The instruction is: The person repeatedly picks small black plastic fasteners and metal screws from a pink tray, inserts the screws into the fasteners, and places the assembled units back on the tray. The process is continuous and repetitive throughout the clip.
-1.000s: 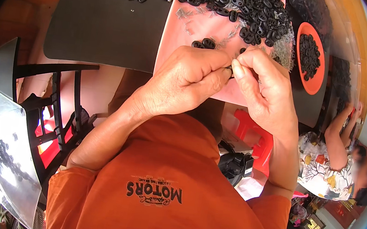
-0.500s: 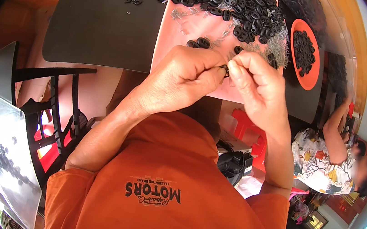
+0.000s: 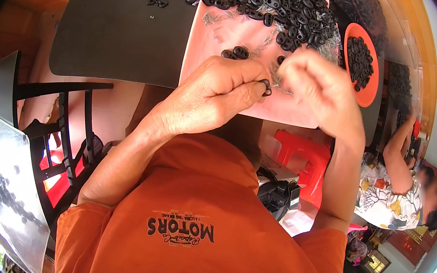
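Observation:
My left hand (image 3: 215, 92) is closed, pinching a small black plastic cord-lock piece (image 3: 267, 88) between thumb and forefinger. A thin metal spring (image 3: 275, 85) shows just to the right of that piece; whether it touches anything I cannot make out. My right hand (image 3: 312, 85) is lifted a little to the right, its fingers smeared by motion. Under both hands lies a pink tray (image 3: 287, 113). A few loose black cord-lock pieces (image 3: 235, 53) rest on it just beyond my left hand. Clear springs (image 3: 265, 47) lie scattered over its surface.
A large heap of black cord-lock pieces (image 3: 294, 12) covers the tray's far part and spills onto the dark table (image 3: 117, 31). To the right stands an orange-red bowl (image 3: 365, 100) of small black parts. A red stool (image 3: 303, 158) is below the table; another person (image 3: 395, 185) sits at right.
My right hand has moved away from the left, to the right, and blurred. The black piece in my left hand shows more now. My left hand has hardly moved.

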`<state>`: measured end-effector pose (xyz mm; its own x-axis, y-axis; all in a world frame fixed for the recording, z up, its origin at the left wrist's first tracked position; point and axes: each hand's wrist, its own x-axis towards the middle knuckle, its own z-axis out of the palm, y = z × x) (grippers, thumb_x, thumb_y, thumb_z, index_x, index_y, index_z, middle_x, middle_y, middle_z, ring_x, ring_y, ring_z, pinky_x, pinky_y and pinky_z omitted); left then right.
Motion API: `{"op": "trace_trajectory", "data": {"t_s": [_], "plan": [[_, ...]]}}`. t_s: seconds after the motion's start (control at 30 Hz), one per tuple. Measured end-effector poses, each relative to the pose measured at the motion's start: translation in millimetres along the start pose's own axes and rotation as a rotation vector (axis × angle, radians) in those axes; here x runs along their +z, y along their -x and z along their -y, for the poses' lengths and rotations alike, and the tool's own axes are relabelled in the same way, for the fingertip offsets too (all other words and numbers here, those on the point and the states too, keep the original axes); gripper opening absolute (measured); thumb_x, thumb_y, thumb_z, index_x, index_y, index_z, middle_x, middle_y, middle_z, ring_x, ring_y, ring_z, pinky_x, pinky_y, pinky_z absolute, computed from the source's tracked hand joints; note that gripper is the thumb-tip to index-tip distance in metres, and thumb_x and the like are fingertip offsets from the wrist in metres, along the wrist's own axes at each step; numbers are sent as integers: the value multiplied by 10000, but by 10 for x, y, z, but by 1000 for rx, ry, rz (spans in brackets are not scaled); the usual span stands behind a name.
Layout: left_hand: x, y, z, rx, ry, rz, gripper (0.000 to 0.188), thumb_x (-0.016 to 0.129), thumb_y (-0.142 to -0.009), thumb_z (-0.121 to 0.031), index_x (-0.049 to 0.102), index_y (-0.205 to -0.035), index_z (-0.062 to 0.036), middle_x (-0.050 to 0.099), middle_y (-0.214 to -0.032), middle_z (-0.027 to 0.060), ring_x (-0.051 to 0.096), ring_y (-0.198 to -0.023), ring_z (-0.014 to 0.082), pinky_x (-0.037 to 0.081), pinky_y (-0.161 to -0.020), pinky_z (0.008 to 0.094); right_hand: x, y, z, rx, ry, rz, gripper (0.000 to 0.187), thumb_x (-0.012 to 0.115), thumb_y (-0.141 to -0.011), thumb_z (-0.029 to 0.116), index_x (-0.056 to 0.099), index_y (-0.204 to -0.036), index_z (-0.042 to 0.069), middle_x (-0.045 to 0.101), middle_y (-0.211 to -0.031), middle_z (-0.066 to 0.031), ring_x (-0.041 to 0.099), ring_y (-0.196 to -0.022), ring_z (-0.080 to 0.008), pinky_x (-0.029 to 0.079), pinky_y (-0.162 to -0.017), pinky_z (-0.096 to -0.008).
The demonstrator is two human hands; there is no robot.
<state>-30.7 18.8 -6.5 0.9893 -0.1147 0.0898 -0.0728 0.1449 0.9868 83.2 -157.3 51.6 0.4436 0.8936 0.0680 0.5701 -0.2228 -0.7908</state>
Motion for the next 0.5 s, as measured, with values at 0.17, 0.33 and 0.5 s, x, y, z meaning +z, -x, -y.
{"op": "trace_trajectory", "data": {"t_s": [0.17,0.33,0.5], "plan": [[4,-7,-62,-67,41,-25,144,491,-897,-56,598,-885,39,447,-647,-5,393,-592,72,315,-525,247,-240,-401,-418,-39,509,-155,78,524,-932,86,553,-957,17,542,-799,-80,524,-684,-194,437,-632,-309],[-4,8,-50,-96,64,-45,122,507,-875,-49,582,-833,37,502,-635,63,457,-578,126,395,-542,295,-95,-641,-514,-51,785,-194,84,549,-911,105,551,-968,43,547,-877,-104,566,-761,-311,453,-666,-367],[6,8,7,11,25,-54,109,505,-865,-34,581,-819,30,502,-627,85,468,-567,148,405,-543,308,-81,-589,-401,-37,785,-88,88,556,-903,92,567,-977,46,553,-889,-98,570,-758,-310,455,-661,-376]]}}
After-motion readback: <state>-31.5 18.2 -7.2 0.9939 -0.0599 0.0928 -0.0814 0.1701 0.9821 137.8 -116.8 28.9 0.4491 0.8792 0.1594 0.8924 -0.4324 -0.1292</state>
